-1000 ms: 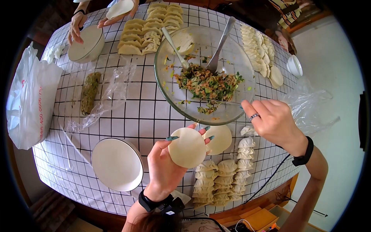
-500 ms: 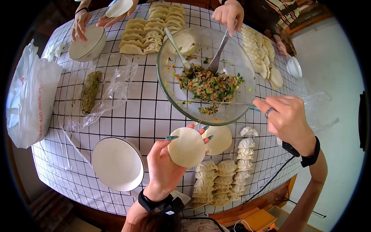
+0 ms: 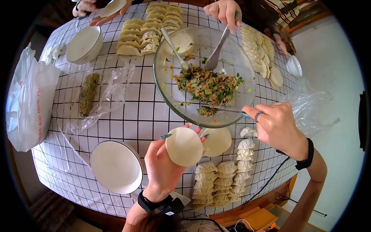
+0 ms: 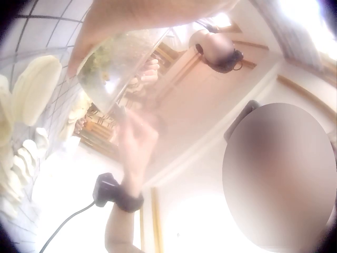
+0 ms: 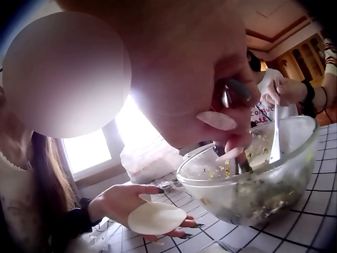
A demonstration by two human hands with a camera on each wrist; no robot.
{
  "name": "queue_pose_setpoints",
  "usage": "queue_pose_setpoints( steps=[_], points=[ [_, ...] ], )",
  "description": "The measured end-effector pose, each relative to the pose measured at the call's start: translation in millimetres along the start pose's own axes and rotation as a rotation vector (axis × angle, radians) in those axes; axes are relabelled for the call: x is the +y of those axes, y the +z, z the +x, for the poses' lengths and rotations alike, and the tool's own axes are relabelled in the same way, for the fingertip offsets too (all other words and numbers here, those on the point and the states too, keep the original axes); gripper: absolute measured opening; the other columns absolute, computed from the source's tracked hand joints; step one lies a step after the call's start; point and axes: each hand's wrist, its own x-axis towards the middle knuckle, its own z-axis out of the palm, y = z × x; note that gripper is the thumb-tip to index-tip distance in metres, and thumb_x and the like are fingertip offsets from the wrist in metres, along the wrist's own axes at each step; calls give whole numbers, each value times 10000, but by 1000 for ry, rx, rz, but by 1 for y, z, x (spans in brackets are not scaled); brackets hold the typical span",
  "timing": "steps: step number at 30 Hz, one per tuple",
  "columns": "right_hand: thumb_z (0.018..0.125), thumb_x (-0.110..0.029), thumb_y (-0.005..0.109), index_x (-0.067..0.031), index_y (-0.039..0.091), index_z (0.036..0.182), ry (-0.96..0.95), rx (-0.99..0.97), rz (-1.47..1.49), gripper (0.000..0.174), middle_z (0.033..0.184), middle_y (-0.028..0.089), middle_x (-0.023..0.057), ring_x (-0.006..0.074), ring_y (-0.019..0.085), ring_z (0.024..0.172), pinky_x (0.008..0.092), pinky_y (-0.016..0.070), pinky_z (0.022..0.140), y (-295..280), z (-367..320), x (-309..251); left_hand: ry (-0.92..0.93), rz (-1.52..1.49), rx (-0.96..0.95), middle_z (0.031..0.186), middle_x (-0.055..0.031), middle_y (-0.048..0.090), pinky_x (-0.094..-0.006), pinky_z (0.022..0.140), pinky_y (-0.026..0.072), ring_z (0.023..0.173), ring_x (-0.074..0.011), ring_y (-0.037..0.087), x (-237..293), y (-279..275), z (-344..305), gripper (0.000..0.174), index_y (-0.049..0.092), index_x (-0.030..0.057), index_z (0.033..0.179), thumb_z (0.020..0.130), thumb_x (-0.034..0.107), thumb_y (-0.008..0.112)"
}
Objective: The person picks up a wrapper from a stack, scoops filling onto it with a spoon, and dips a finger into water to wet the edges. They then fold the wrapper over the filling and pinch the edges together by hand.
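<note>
My left hand (image 3: 164, 166), palm up, supports a round dough wrapper (image 3: 184, 147) with its thumb over the edge. Another round wrapper (image 3: 217, 142) lies on the table just beyond it. My right hand (image 3: 279, 125) grips the handle of a metal utensil (image 3: 224, 110) at the near right rim of the glass bowl (image 3: 164, 91). Its tip meets a small clump of filling (image 3: 207, 111), apart from the larger heap (image 3: 208, 84). In the right wrist view the left hand (image 5: 118, 203) has its fingers extended under the wrapper (image 5: 157, 217).
Another person's hand (image 3: 225, 12) grips a spoon (image 3: 217, 52) in the bowl. Folded dumplings stand in rows near me (image 3: 222, 181) and at the back (image 3: 152, 29). White bowls (image 3: 116, 167) (image 3: 84, 44), a wrapped roll (image 3: 89, 94) and a plastic bag (image 3: 31, 96) are left.
My right hand moved out to the right, then back left and lower, with the utensil. Another person's hand came in and took the spoon. The left hand shifted slightly left.
</note>
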Motion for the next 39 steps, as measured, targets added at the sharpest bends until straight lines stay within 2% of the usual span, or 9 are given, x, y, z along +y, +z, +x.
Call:
queue_pose_setpoints(
  steps=[7,16,18,20,22,23,30,33,39],
  points=[
    [536,76,556,-9,656,853,40,-8,86,343,547,504,79,234,448,384,302,357,359,7,-7,5,16,12,-26,1265,-179,409,-434,990,299,1173,-339,409,2,5,-1,576,320,-36,1258,839,359,297],
    [709,72,526,-12,667,866,272,93,511,227,563,569,91,153,528,441,248,405,417,1,-10,7,14,5,-93,1284,-172,398,-439,995,304,1194,-341,393,6,10,-7,588,319,-32,1271,834,360,304],
    [763,71,499,7,659,882,443,59,719,209,535,544,61,88,495,456,229,398,436,-1,-14,11,21,4,-104,1285,-172,398,-440,995,307,1194,-342,392,6,13,-11,584,322,-34,1270,835,355,303],
    [816,42,487,28,647,914,428,55,782,188,542,535,39,61,451,457,206,369,435,-4,-14,9,29,-2,-107,1287,-172,399,-441,995,309,1195,-342,392,5,14,-16,581,325,-36,1270,837,351,301],
    [844,11,483,48,629,950,697,-66,1033,185,552,533,31,44,403,435,191,327,413,-10,-13,13,20,41,-112,1287,-174,401,-446,995,312,1186,-344,403,4,14,-14,576,330,-39,1272,843,345,299],
    [862,-9,476,70,608,977,698,-68,1122,192,561,531,26,24,376,429,179,296,403,-9,-16,15,25,43,-111,1287,-174,401,-446,995,312,1186,-344,403,3,13,-15,576,330,-39,1272,843,345,299],
    [873,-44,473,56,620,928,677,-48,1191,186,541,519,20,24,373,407,171,285,384,-36,-35,-27,-11,20,-176,1323,-206,356,-464,1016,279,1200,-376,376,0,19,-39,625,301,-66,1286,855,387,287],
    [781,57,491,23,635,935,406,105,718,213,538,538,53,112,510,456,225,402,428,-42,-46,-50,-42,31,-229,1320,-200,365,-455,1014,288,1188,-362,395,-1,28,-48,640,294,-74,1287,856,398,277],
    [587,49,557,-35,656,911,-12,356,152,349,607,546,31,155,520,454,247,410,405,-38,-68,-74,-61,-53,-278,1343,-202,331,-450,1023,272,1208,-357,369,-5,38,-66,655,255,-76,1308,857,398,280]
  ],
)
